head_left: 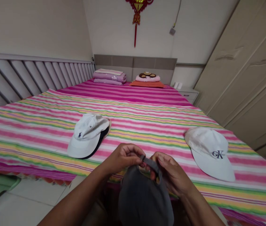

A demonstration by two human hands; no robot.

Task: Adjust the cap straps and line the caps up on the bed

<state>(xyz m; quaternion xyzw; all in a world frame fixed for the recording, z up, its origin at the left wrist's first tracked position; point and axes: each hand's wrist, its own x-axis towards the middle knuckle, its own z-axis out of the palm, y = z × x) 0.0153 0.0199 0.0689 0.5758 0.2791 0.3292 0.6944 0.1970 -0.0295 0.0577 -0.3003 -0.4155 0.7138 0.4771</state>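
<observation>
A dark grey baseball cap (145, 196) hangs between my hands over the near edge of the bed, its back strap uppermost. My left hand (127, 157) pinches the strap (149, 162) near its buckle end. My right hand (169, 171) grips the other side of the strap, where it meets the cap's rim; some of its fingers are hidden behind the cap. To the left, a white cap (89, 133) with a small dark logo lies on top of a darker cap (103, 135). At the right rests another white cap (209, 150) with "CK" lettering.
The caps lie on a striped bedspread (142, 122). Folded purple bedding (109, 77) and an orange pillow (147, 84) are by the headboard (153, 64). A metal railing (41, 70) runs along the left, and a green stool (2, 185) stands on the floor at lower left.
</observation>
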